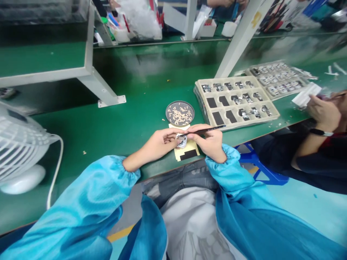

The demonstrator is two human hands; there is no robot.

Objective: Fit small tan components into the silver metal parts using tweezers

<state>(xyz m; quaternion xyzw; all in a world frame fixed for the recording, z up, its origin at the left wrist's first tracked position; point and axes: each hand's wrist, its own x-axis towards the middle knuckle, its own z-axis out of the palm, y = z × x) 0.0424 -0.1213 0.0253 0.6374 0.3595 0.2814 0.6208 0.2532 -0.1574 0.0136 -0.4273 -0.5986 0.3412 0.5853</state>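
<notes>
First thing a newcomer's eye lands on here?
Probably the bright blue sleeves filling the foreground, leading to the left hand and right hand at centre, with a small part and a thin dark tool. Next, the round dish of pale bits just beyond them, the compartmented tray to its right and the white fan at far left.

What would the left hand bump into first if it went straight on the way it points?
Probably the right hand, with its black stick, just past the small part the left hand holds. Depth is unclear, so the hands may touch.
</notes>
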